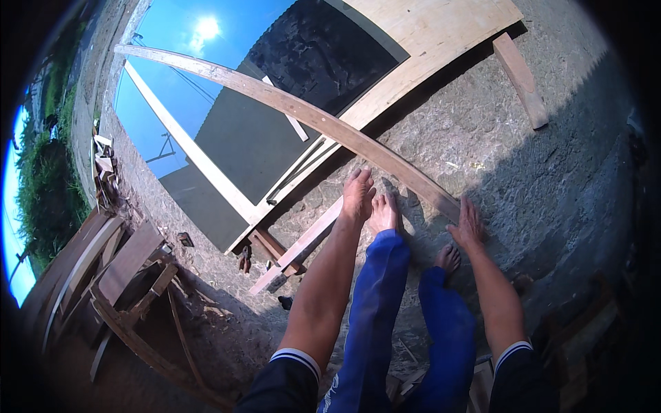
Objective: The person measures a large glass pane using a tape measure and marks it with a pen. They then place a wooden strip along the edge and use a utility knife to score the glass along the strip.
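A long wooden beam point(303, 113) slants across from the far left toward me. My right hand point(469, 226) is at its near end, with the thumb on one side and the fingers along the other. Just below the beam, my left hand point(358, 196) has its fingers curled in; what is inside them, if anything, is hidden. A shorter plank point(303, 242) lies on the ground and passes beneath my left wrist. Past the beam spreads a glossy panel point(213, 131) that mirrors the sky and sun, with pale wooden strips point(193, 148) along and across it.
Plywood point(441, 27) borders the panel at the far side. A loose wood block point(521, 82) lies on rough concrete at the right. Boards and a wooden frame point(131, 303) are piled at the lower left. My bare feet point(383, 212) stand between my arms.
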Tool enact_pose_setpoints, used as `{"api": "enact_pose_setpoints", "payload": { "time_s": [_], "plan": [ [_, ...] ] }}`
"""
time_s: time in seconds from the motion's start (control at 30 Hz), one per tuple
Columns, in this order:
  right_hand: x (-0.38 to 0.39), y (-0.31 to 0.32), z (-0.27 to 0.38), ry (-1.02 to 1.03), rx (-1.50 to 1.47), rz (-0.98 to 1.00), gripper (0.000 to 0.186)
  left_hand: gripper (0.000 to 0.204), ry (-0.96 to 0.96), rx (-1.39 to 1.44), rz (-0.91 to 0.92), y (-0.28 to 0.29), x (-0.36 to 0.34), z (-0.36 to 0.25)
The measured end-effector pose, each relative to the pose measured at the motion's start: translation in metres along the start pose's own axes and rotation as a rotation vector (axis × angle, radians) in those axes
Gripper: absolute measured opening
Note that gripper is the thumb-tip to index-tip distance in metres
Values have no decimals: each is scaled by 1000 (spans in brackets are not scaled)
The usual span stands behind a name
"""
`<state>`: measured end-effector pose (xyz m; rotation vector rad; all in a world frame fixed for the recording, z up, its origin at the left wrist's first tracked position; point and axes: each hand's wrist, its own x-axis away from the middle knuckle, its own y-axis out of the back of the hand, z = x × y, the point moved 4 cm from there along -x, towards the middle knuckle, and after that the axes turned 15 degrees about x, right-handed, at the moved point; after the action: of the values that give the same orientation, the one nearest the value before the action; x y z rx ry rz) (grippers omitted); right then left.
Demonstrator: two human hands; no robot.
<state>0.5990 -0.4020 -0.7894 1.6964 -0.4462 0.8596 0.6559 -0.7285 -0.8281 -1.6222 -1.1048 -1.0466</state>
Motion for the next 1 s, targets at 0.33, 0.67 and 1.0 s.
{"api": "enact_pose_setpoints", "payload": {
  "time_s": [0.33,0.67,1.0],
  "plan": [
    [15,12,-4,79,16,6,66,30,17,231,9,-40,3,-7],
    [52,64,-62,47,-75,-2,68,21,-4,192,179,-134,73,8],
    [-5,106,-112,-19,-98,-102,71,25,-27,11,416,-276,27,16]
  ]
}}
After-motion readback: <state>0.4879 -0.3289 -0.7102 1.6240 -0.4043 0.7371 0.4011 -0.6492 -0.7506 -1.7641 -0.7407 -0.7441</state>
